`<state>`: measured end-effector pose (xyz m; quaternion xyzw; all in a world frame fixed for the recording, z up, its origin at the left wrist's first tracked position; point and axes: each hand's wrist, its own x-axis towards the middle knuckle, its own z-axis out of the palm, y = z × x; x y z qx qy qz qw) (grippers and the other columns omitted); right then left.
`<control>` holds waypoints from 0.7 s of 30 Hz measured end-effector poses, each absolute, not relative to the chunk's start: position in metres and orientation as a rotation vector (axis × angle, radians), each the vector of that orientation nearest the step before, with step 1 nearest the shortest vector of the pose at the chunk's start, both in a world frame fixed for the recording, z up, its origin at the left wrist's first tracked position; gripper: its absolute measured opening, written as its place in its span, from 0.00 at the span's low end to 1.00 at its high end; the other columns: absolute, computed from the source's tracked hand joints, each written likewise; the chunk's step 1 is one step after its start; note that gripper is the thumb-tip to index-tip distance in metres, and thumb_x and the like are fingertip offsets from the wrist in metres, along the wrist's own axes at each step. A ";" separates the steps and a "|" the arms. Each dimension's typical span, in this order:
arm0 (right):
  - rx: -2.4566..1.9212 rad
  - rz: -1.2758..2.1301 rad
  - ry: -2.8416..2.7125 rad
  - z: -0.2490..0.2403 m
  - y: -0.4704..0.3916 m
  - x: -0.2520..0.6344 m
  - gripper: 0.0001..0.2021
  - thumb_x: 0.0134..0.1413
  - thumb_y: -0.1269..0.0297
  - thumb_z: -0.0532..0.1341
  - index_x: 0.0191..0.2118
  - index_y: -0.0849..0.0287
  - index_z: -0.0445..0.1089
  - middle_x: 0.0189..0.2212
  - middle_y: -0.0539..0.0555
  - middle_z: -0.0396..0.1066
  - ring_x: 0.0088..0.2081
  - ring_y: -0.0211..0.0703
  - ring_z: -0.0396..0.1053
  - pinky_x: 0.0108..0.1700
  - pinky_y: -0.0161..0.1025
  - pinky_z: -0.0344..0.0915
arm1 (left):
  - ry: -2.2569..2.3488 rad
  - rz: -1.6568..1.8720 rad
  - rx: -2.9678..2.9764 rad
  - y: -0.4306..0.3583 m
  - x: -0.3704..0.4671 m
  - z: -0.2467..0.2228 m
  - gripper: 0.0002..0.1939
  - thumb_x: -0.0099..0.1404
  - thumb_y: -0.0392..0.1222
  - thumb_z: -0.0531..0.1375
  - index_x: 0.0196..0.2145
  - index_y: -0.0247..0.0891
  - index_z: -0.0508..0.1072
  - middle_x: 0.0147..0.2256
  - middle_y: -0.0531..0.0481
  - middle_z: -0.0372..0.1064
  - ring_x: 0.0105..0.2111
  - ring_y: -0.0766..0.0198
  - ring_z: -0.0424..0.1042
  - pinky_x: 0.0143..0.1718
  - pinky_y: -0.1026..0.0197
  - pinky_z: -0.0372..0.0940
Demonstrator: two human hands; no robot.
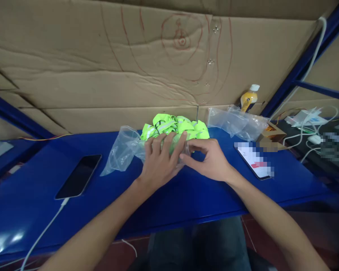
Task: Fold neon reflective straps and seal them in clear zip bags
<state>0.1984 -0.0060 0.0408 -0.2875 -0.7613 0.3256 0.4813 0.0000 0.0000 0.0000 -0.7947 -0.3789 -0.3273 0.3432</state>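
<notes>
Near the middle of the blue tabletop (pixel 186 195), a small clear bag (pixel 178 147) with a folded neon-yellow band inside is pinched by the fingers of the left hand (pixel 158 162) and right hand (pixel 211 160). Its packing looks nearly done; a pile of loose bands (pixel 176 126) remains toward the far edge. No writing can be read.

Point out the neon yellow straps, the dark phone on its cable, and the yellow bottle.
neon yellow straps (pixel 176 126), head view, top of the pile
dark phone (pixel 79 175), head view, middle of its screen
yellow bottle (pixel 248 98), head view, its body below the white cap
</notes>
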 end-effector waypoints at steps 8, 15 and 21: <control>-0.510 1.494 -1.565 0.034 -0.004 0.199 0.16 0.56 0.57 0.75 0.47 0.56 0.78 0.46 0.56 0.81 0.46 0.45 0.80 0.56 0.45 0.77 | -0.990 -0.801 -2.146 0.000 0.000 0.001 0.46 0.68 0.56 0.64 0.76 0.37 0.54 0.60 0.30 0.68 0.56 0.35 0.67 0.57 0.38 0.59; -0.489 1.560 -1.587 0.034 -0.005 0.197 0.24 0.69 0.44 0.56 0.57 0.55 0.76 0.58 0.61 0.77 0.64 0.57 0.71 0.69 0.61 0.66 | -0.971 -0.842 -2.245 0.002 -0.003 -0.005 0.47 0.69 0.53 0.63 0.77 0.40 0.48 0.61 0.31 0.67 0.58 0.36 0.67 0.60 0.38 0.58; -0.549 1.472 -1.679 0.025 0.007 0.200 0.24 0.68 0.56 0.50 0.55 0.62 0.77 0.49 0.65 0.81 0.54 0.58 0.78 0.58 0.61 0.75 | -0.911 -0.940 -2.220 0.006 -0.011 0.001 0.47 0.69 0.57 0.62 0.76 0.36 0.50 0.58 0.31 0.69 0.58 0.36 0.68 0.62 0.35 0.59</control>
